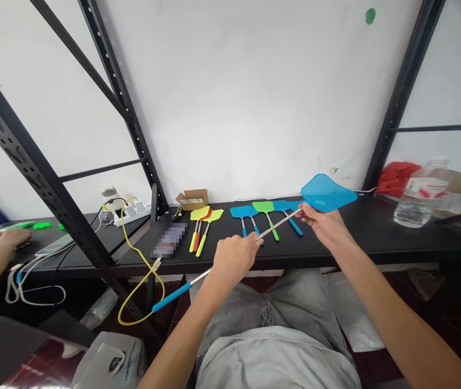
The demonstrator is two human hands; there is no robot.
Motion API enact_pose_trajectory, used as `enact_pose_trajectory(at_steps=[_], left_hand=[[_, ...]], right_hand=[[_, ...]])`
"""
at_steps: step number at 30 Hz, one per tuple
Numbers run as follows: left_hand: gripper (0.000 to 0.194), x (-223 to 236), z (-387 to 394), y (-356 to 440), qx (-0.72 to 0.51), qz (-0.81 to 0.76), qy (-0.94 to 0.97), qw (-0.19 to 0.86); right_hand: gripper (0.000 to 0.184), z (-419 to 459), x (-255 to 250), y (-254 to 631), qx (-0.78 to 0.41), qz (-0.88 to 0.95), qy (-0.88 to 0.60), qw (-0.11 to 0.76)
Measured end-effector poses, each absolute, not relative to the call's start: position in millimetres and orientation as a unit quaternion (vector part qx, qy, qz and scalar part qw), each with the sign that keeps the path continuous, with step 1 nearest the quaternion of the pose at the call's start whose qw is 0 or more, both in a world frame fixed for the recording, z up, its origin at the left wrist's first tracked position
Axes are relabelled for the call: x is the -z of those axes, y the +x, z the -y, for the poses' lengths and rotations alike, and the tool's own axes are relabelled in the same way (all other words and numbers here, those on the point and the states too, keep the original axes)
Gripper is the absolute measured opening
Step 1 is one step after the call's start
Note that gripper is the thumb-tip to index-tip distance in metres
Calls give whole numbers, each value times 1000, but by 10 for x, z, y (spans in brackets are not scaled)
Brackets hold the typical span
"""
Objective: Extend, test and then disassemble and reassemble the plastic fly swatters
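Note:
A blue fly swatter [327,194] with a long metal rod is held slantwise above the table's front edge. My left hand [236,256] is wrapped round the middle of its rod, and the blue handle [171,297] sticks out to the lower left. At the other end, my right hand [321,221] pinches the rod where it meets the blue head. Behind my hands lie several shorter-looking swatters: blue ones [238,212] and a green one [263,207]. Further left is a group of yellow swatters [213,216] with a red one [197,237] between them.
A small cardboard box [192,200] stands at the wall, with a blurred phone [169,241] in front, on a yellow cable [127,229]. To the right stands a clear plastic bottle [420,194] by a red bag [394,181]. Another person's hand [12,237] is at far left, beyond a black rack post [44,162].

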State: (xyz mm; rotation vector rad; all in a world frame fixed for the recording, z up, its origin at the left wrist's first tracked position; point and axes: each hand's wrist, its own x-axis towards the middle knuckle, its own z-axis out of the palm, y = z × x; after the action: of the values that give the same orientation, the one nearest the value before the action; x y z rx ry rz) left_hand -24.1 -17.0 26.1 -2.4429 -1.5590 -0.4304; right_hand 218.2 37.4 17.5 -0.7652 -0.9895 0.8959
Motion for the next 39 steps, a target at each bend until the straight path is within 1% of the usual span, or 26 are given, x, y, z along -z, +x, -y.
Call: enact_pose_trajectory(at_steps=[1,3,8,9,14,18,21,24,28,30,32,36,39], left_hand=[[44,-254,160,-247,138,526,-832,112],[45,-266,135,-300,139,505,-847,92],[47,-391,71,-589,142,416,-895,-70],[47,-409,61,-630,146,415,-894,-79],[45,-417,39,-646,163,425,-888,-58],[44,-425,41,-629,170,444,-880,-22],[40,-431,48,-614,183,450,-874,11],[41,-412,59,-552,191,453,-870,37],[40,-368,67,-461,188,461,-865,54],[40,-353,60,-456,183,464,-865,55],[41,-344,42,-482,180,467,-864,52],[44,-328,-3,-557,179,471,-864,24],[44,-310,-17,-563,191,452,-871,-7]], right_hand=[[32,-395,-174,2240,-405,442,-345,723],[30,-436,-167,2372,-410,438,-339,725],[27,-537,-116,2820,-391,352,-322,787],[25,-550,-104,2900,-385,342,-322,795],[22,-542,-88,3017,-374,345,-319,800],[26,-479,-145,2916,-377,349,-334,790],[29,-431,-190,2787,-402,364,-331,773],[33,-381,-191,2536,-443,404,-328,730],[40,-321,-115,2104,-500,491,-320,637],[43,-313,-72,1973,-513,520,-314,607],[45,-328,-43,1956,-505,520,-315,612],[44,-387,-57,2193,-459,459,-338,682],[42,-401,-113,2388,-428,433,-349,713]])
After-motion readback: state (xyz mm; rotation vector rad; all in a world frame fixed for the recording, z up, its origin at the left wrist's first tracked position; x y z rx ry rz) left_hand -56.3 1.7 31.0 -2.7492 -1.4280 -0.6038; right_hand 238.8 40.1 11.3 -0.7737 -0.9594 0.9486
